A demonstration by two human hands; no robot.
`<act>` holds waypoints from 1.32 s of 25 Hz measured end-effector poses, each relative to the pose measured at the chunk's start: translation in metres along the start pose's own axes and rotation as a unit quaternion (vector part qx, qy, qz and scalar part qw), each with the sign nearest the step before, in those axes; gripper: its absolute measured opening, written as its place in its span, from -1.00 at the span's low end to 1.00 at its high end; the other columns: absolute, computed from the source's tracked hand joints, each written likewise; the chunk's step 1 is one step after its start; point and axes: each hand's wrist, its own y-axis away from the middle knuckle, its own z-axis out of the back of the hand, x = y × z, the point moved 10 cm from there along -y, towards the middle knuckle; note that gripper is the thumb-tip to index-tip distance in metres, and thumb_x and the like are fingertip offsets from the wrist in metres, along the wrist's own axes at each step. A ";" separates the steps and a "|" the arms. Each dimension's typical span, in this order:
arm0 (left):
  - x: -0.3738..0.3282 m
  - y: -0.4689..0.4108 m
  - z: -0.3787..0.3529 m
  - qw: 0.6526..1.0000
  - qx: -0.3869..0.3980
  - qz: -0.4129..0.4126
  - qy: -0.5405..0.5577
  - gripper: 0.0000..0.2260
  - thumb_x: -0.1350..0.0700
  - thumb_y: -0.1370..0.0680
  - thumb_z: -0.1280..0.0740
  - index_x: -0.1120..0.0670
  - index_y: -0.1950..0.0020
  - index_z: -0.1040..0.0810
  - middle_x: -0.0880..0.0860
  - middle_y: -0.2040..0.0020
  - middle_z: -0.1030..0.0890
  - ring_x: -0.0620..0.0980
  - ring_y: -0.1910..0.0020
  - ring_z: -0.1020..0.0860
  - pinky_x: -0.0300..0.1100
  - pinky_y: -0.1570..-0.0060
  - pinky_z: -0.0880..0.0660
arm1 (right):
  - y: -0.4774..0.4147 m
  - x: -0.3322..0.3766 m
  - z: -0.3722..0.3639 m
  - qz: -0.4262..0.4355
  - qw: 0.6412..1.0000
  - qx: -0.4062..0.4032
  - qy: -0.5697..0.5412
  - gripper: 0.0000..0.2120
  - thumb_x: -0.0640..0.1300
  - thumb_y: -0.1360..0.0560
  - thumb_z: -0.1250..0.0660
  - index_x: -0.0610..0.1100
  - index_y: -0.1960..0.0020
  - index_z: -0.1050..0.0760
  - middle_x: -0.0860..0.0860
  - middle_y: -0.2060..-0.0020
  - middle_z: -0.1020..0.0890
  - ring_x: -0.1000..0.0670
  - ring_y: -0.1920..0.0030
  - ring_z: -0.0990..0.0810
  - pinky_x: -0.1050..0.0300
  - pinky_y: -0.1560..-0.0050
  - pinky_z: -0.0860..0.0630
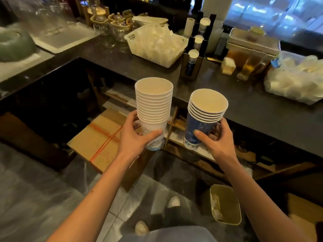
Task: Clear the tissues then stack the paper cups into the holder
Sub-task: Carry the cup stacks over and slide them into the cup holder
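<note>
My left hand [135, 137] grips a tall stack of white paper cups [153, 109] near its bottom, held upright in front of the counter. A shorter stack of blue paper cups [203, 123] is upright in my right hand [215, 142]. The two stacks are side by side, a little apart. The dark cup holder [192, 64] stands on the counter beyond them, with white cup stacks lying in its slots. On the floor at lower right a small bin [225, 204] holds crumpled tissues [215, 205].
A dark counter [253, 109] runs across the front. A white basket of lids [155, 46] sits left of the holder. At the right are a bag of plastic cups [295, 81] and a glass of amber drink [246, 69]. Cardboard boxes [97, 138] lie under the counter.
</note>
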 end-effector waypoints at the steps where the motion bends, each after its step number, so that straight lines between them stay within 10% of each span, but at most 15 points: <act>1: 0.001 -0.015 -0.005 1.000 0.008 0.001 -0.002 -0.28 -0.19 -0.21 -0.60 -0.27 -0.30 -0.39 -0.29 -0.23 -0.53 -0.22 -0.20 -0.53 -0.06 -0.07 -0.61 | -0.010 -0.001 0.001 0.003 1.000 -0.003 -0.004 -0.07 0.24 -0.18 -0.56 0.03 -0.45 -0.28 0.05 -0.37 -0.47 -0.01 -0.36 -0.47 -0.18 -0.29 -0.50; 12: -0.016 -0.174 -0.087 0.996 0.071 -0.021 -0.051 -0.24 -0.21 -0.21 -0.59 -0.12 -0.35 -0.43 -0.19 -0.21 -0.57 -0.19 -0.16 -0.55 -0.09 -0.07 -0.60 | -0.160 -0.017 0.042 0.029 1.000 -0.008 0.006 -0.32 0.27 -0.20 -0.54 0.39 -0.24 -0.32 0.35 -0.22 -0.51 0.24 -0.25 -0.50 0.03 -0.21 -0.56; 33: -0.076 -0.510 -0.157 0.955 0.198 -0.119 -0.186 -0.28 -0.12 -0.29 -0.59 -0.07 -0.39 -0.40 -0.13 -0.18 -0.47 -0.30 0.00 -0.48 -0.40 0.18 -0.39 | -0.382 -0.023 0.066 0.020 0.993 -0.114 -0.006 -0.24 0.24 -0.19 -0.56 0.16 -0.32 -0.38 0.21 -0.19 -0.58 0.23 -0.19 -0.56 0.27 -0.02 -0.59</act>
